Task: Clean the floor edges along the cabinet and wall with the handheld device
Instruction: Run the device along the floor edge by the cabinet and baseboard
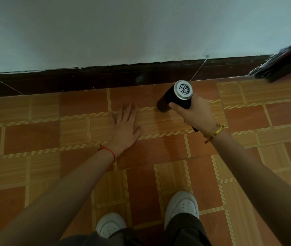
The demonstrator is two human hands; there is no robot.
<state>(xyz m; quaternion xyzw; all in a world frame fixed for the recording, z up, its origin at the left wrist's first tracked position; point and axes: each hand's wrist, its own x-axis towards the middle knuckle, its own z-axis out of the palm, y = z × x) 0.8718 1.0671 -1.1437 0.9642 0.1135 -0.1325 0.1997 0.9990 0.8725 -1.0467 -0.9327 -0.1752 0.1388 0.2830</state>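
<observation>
a white left shoe and white right shoe stand side by side, dark trousers covering their heels; a red string bracelet sits left, a beaded bracelet right.

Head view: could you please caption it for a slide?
Right hand grips black handheld device near the dark baseboard; left hand rests flat on tiled floor.

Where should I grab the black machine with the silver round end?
Grab the handle that sticks out from the round black body, coming from your own side, as the right hand does. The silver grille faces back at you and the nose points down at the floor by the dark skirting, so wrapping the handle leaves the grille uncovered.
</observation>
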